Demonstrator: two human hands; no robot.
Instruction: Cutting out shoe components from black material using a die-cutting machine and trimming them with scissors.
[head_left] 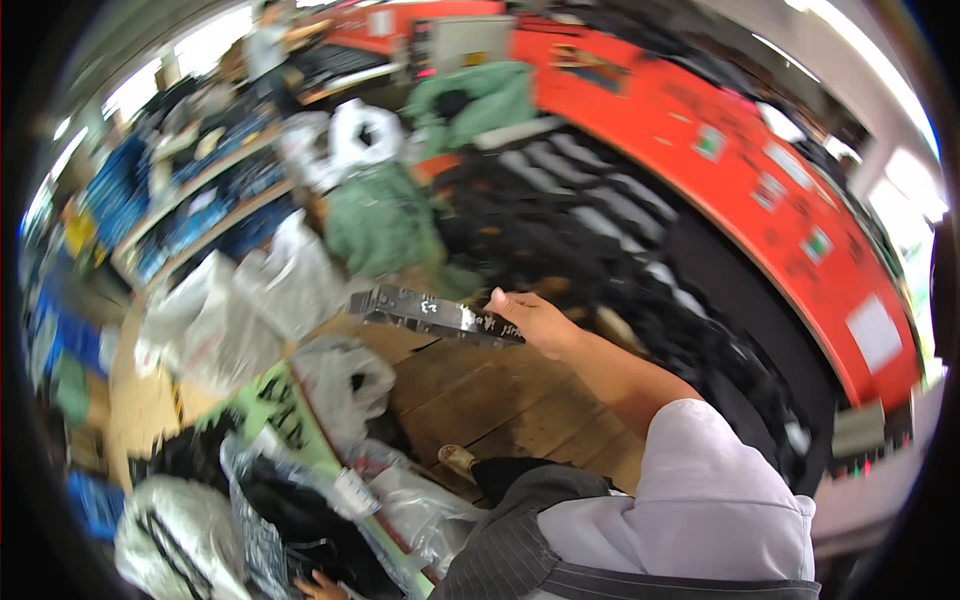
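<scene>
The right hand [537,324] grips a dark oblong slab [430,313] by its near end, thumb on top, out over the wooden floor [530,400]! All that length sticks out unsupported; should the thumb slip, the far end could dip and drop near the shoe [457,460]. The grey plastic bag [345,385] sits close, a possible snag. The left hand [322,588], down by the black cloth [300,510], is mostly cut off: grip impossible to tell.

- Block [425,312], 9 o'clock: black, white markings.
- Machine [640,110], 1 o'clock: orange-red.
- Sack [378,222], 10 o'clock: green.
- Apron [508,548], 6 o'clock: dark grey, fine pale pinstripes.
</scene>
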